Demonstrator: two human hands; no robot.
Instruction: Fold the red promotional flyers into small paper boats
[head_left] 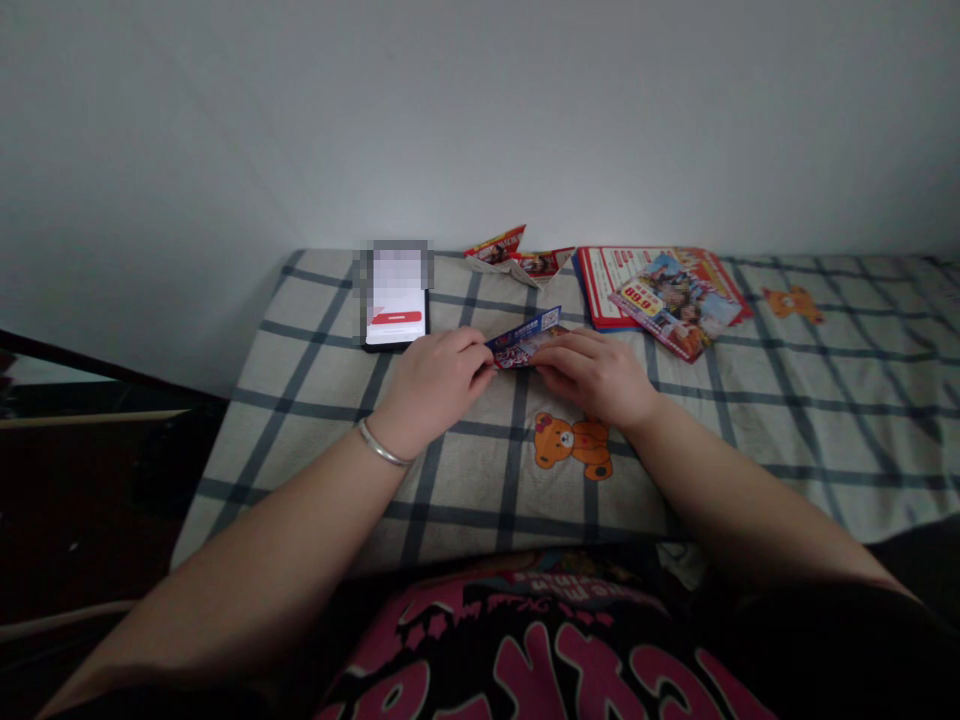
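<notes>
A black smartphone with a lit white screen point(396, 300) lay flat on the grey checked cloth point(750, 400), far left. Beside it, the left hand point(435, 385), with a silver bangle point(382, 447) at the wrist, pinched the left end of a blue-and-red printed paper strip point(525, 338) between thumb and fingers. The right hand point(596, 375) pinched the opposite end, fingers curled together. The strip sat low over the cloth's centre. Folded red-and-white paper pieces point(517, 255) lay behind; a stack of red printed flyers point(660, 285) lay right.
</notes>
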